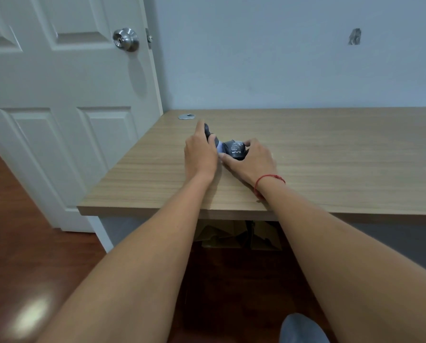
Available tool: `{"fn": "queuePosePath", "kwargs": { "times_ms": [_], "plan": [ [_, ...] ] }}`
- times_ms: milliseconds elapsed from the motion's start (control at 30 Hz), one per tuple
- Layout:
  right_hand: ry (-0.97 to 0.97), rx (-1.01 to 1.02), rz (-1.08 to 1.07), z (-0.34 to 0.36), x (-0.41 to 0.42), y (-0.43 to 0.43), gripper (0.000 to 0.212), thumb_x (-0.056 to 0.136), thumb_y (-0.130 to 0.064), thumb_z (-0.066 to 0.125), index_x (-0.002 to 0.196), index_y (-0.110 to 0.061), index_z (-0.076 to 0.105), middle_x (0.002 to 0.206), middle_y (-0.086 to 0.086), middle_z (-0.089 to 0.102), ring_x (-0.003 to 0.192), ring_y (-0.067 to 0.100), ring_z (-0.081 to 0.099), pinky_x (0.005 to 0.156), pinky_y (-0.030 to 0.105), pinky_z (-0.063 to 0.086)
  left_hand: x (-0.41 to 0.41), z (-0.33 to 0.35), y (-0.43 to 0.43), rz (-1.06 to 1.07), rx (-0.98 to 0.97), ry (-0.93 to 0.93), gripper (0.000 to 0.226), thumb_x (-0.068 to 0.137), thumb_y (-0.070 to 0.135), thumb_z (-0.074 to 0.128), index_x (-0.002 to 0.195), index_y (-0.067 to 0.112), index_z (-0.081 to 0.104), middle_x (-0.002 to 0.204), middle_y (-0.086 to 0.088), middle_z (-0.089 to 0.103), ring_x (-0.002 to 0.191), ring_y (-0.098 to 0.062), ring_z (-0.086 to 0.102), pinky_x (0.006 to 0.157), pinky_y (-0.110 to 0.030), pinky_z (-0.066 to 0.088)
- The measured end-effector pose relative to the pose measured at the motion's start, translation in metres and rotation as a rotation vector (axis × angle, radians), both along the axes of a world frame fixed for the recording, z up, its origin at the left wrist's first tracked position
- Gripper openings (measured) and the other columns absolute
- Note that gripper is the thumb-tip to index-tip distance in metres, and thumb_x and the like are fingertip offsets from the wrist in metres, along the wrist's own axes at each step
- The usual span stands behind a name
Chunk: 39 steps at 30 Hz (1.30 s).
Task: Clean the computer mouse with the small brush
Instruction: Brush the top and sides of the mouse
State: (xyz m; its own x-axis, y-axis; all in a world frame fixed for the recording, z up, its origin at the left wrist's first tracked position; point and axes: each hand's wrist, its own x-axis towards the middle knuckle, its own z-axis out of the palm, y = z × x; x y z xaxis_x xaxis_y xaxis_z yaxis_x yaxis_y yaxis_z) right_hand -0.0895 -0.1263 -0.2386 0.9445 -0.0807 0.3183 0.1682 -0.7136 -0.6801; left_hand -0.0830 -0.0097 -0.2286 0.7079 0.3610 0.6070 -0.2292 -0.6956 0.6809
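Observation:
A dark grey computer mouse [235,149] with a pale logo rests on the wooden desk [330,157]. My right hand [252,160] grips it from the right and near side, thumb and fingers around its body. My left hand [200,154] is closed on the small brush [210,134], whose dark handle sticks out past my fingers toward the wall. The brush's pale bristle end [220,147] touches the left side of the mouse. Most of the brush is hidden under my left hand.
A round grey cable grommet [186,116] sits near the desk's back left corner. A white door [58,95] with a metal knob [125,39] stands to the left. Cardboard boxes [239,235] lie under the desk on the wooden floor.

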Motion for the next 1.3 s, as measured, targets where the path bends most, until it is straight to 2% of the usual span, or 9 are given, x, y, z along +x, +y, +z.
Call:
{"fn": "queuePosePath", "kwargs": {
  "times_ms": [100,200,333,500,667,833,1000,1133,1300],
  "plan": [
    [0.022,-0.02,0.003,0.0,0.0038,-0.0013,0.05,0.075,-0.052,0.065,0.108,-0.015,0.061,0.11,0.006,0.066,0.105,0.028,0.061,0.097,0.044,0.047,-0.0028,0.0022,-0.0024,-0.068,-0.056,-0.147,0.024,0.094,0.014,0.051,0.116,0.008,0.053,0.09,-0.009,0.063,0.079,-0.023,0.055,0.072,-0.03,0.04],
    [0.015,-0.069,0.033,0.0004,0.0029,-0.0013,0.041,0.075,-0.052,0.059,0.097,-0.017,0.062,0.099,0.004,0.067,0.097,0.028,0.062,0.094,0.043,0.046,-0.0013,0.0022,-0.003,-0.058,-0.032,-0.106,0.024,0.093,0.013,0.05,0.117,0.009,0.053,0.091,-0.006,0.061,0.082,-0.022,0.054,0.07,-0.027,0.039],
    [0.008,-0.125,0.039,-0.0026,0.0043,-0.0016,0.064,0.076,-0.065,0.061,0.117,-0.017,0.057,0.117,0.005,0.062,0.111,0.025,0.056,0.102,0.043,0.041,0.0025,-0.0011,0.0031,0.09,-0.027,0.057,0.009,0.091,0.006,0.048,0.099,0.007,0.052,0.083,-0.011,0.061,0.082,-0.034,0.058,0.065,-0.031,0.036],
    [0.023,-0.155,0.055,-0.0029,0.0059,-0.0032,0.058,0.085,-0.051,0.06,0.129,-0.014,0.051,0.129,0.011,0.056,0.123,0.03,0.05,0.108,0.045,0.035,-0.0029,0.0032,-0.0022,-0.045,-0.005,-0.102,0.03,0.095,0.013,0.048,0.125,0.01,0.051,0.09,-0.006,0.061,0.08,-0.022,0.052,0.069,-0.024,0.035],
    [0.027,-0.188,0.062,-0.0019,0.0027,-0.0042,0.06,0.084,-0.054,0.06,0.13,-0.015,0.051,0.129,0.007,0.056,0.122,0.028,0.052,0.107,0.045,0.037,0.0032,-0.0002,0.0042,0.089,-0.066,0.06,0.013,0.092,0.007,0.047,0.103,0.004,0.052,0.091,-0.016,0.063,0.088,-0.035,0.058,0.067,-0.032,0.036],
    [0.017,-0.181,0.057,-0.0018,0.0042,-0.0063,0.061,0.085,-0.051,0.063,0.135,-0.018,0.049,0.134,0.01,0.052,0.126,0.029,0.047,0.108,0.042,0.036,-0.0028,0.0038,-0.0013,-0.077,-0.044,-0.076,0.035,0.094,0.011,0.05,0.128,0.009,0.051,0.099,-0.012,0.064,0.089,-0.025,0.057,0.08,-0.03,0.043],
    [-0.008,-0.205,0.045,-0.0021,0.0036,-0.006,0.047,0.092,-0.04,0.056,0.132,-0.017,0.049,0.131,0.005,0.059,0.123,0.026,0.053,0.11,0.044,0.033,0.0012,-0.001,0.0031,0.078,-0.019,0.033,0.013,0.091,0.006,0.048,0.103,0.008,0.053,0.081,-0.008,0.059,0.083,-0.033,0.059,0.065,-0.03,0.036],
    [0.014,-0.205,0.023,-0.0032,0.005,-0.0063,0.059,0.088,-0.05,0.058,0.137,-0.019,0.045,0.136,0.009,0.051,0.127,0.029,0.048,0.111,0.043,0.033,-0.0024,0.0031,-0.0015,-0.073,-0.028,-0.065,0.034,0.093,0.012,0.051,0.127,0.012,0.052,0.092,-0.006,0.063,0.085,-0.021,0.057,0.077,-0.028,0.042],
    [0.004,-0.168,0.069,-0.0032,0.0059,-0.009,0.057,0.09,-0.045,0.06,0.138,-0.018,0.045,0.136,0.007,0.052,0.127,0.026,0.048,0.11,0.04,0.033,0.004,-0.0006,0.005,0.106,-0.082,0.049,0.009,0.091,0.007,0.048,0.099,0.006,0.052,0.086,-0.012,0.06,0.079,-0.029,0.053,0.067,-0.032,0.037]
  ]
}}
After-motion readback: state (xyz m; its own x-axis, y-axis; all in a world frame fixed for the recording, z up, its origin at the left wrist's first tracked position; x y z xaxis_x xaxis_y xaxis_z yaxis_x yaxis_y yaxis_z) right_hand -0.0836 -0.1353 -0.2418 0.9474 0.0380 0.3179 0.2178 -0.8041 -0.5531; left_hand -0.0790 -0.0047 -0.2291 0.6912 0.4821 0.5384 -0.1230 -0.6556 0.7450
